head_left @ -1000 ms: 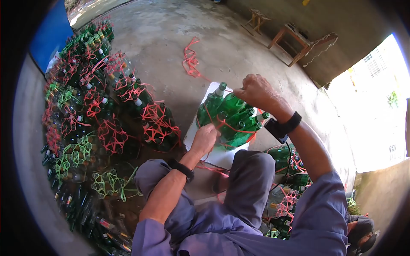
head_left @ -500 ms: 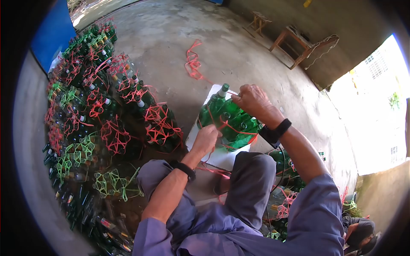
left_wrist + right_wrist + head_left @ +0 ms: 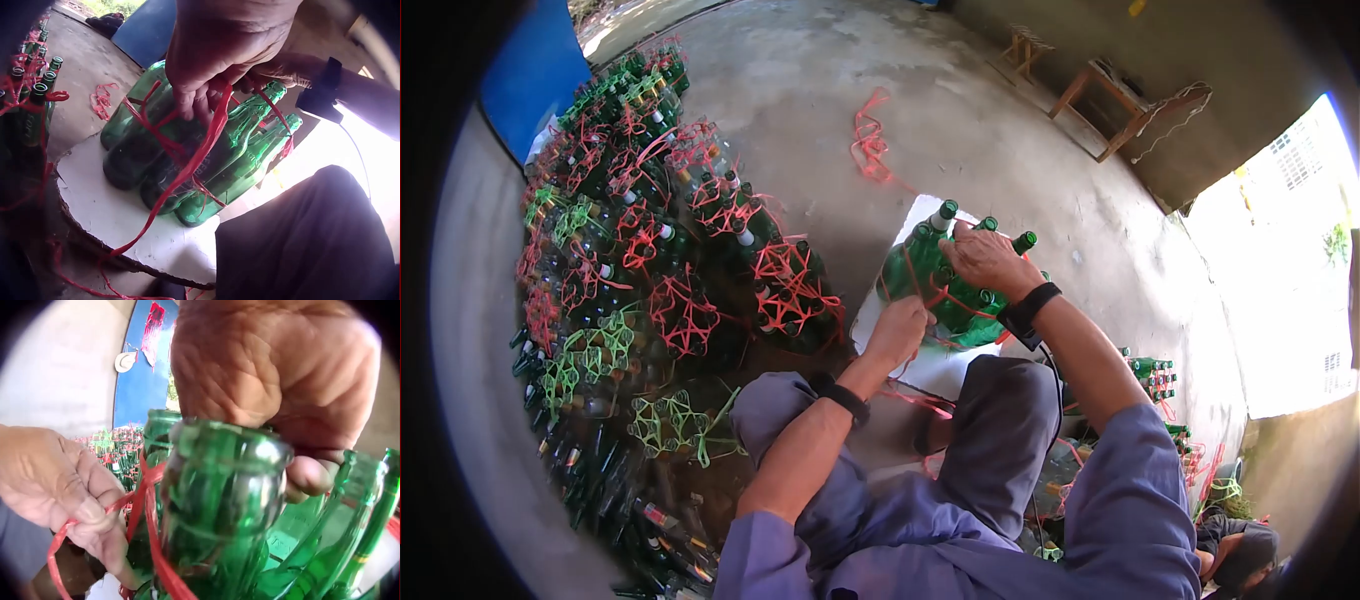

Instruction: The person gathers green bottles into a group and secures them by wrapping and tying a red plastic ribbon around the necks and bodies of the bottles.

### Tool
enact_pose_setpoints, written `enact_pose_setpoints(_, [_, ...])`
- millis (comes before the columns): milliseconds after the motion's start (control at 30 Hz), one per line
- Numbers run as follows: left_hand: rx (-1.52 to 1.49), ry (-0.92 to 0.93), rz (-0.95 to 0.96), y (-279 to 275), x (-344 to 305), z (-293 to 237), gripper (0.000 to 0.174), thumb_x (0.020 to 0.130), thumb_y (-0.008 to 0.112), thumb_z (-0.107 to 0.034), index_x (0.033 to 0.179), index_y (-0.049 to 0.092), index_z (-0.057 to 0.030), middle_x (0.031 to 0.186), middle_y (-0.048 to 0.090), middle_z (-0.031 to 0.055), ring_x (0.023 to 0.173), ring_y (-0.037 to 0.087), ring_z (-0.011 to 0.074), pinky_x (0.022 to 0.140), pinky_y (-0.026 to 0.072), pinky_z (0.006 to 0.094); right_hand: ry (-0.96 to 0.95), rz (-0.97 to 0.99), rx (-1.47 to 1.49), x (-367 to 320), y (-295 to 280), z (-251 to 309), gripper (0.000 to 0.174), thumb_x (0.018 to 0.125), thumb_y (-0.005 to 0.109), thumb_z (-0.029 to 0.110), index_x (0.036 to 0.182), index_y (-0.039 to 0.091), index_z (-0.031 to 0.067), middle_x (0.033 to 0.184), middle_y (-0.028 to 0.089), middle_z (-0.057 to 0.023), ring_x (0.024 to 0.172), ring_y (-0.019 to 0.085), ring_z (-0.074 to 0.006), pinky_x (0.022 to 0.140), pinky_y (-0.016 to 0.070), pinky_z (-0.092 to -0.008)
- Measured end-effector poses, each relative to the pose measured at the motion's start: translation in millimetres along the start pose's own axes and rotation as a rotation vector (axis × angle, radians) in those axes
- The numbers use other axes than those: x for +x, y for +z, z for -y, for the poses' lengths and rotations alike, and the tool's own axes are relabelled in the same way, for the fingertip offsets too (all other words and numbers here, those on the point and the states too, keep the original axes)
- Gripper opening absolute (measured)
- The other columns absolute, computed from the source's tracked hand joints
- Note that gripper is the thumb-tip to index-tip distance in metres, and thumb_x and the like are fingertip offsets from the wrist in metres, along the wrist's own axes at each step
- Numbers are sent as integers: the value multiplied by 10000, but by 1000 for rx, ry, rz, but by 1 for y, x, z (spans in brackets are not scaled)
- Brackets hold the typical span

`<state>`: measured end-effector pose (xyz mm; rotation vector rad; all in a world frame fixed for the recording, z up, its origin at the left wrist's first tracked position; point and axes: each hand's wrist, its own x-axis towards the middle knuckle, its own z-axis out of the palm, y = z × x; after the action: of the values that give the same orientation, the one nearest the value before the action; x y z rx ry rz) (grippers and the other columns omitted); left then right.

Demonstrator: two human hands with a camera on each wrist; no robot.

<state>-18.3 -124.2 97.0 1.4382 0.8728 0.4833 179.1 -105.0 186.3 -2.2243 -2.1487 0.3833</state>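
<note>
A cluster of green glass bottles (image 3: 897, 272) stands upright on a white board (image 3: 940, 375) before the person's knees. Red plastic twine (image 3: 206, 147) runs around the bottles and between their necks. At the near left side of the cluster, the left hand (image 3: 900, 333) pinches this twine between thumb and fingers, and a loose end hangs down. The right hand (image 3: 992, 258) is lowered among the bottle tops with its fingers curled at the twine. In the right wrist view, a large bottle neck (image 3: 219, 487) hides part of the right hand's fingers.
Many bottles tied with red and green twine (image 3: 795, 295) crowd the floor at left; more bottles (image 3: 1150, 370) stand at right. A tangle of red twine (image 3: 868, 145) lies on the floor ahead. A wooden stool (image 3: 1105, 100) is by the wall, another person (image 3: 1240, 555) at lower right.
The right hand has come down and in from above the bottles' far side to among their necks. The left hand stays at the near side, still pinching twine. The view has shifted slightly.
</note>
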Motion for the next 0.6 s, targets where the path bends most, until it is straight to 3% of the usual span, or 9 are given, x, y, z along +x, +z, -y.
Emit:
enact_pose_setpoints(67, [19,-34,16,0,3,-2,227,908,495,-151,813,598,28,830,686,102,701,571,150,650,461,321,-50,-17,-4,5,4,-8,453,1013,423,413,991,490,-35,812,632,-266,796,626,-457,723,452,-560])
enact_pose_setpoints(167, [8,61,-46,5,5,4,232,907,493,-151,832,621,28,820,684,105,680,565,148,636,456,321,-37,-24,15,6,2,-4,463,1015,422,417,951,482,-38,794,620,-259,785,619,-453,706,445,-542])
enact_pose_setpoints(233, [-30,-40,-39,6,0,-3,224,903,489,-140,829,624,23,803,676,99,685,562,140,635,453,314,-26,-40,56,5,3,-5,463,1014,428,418,936,480,-36,785,615,-258,782,616,-452,702,442,-536])
enact_pose_setpoints(367, [-27,5,-31,5,-4,-8,212,899,494,-136,814,611,20,788,667,95,706,576,140,655,468,309,-20,-1,90,4,3,-4,508,1013,410,401,1019,528,-93,862,643,-295,895,640,-453,795,482,-528])
enact_pose_setpoints(467, [-248,53,15,8,-2,-3,204,915,506,-147,819,599,7,815,665,95,746,614,150,692,497,299,43,-13,104,2,1,1,521,1012,419,419,1063,531,-87,875,649,-288,926,641,-457,812,482,-522])
enact_pose_setpoints(533, [-459,51,-10,12,-4,-7,200,944,484,-106,822,574,24,797,661,108,667,632,145,613,504,294,79,-25,103,-1,3,6,524,1010,426,428,1091,532,-79,871,652,-280,937,642,-456,814,484,-517])
enact_pose_setpoints(600, [-475,27,16,10,-7,-10,195,948,484,-103,828,573,23,817,663,111,690,641,151,641,512,284,112,-313,57,-9,5,10,462,982,498,402,1109,559,-38,872,664,-252,912,651,-441,801,490,-502])
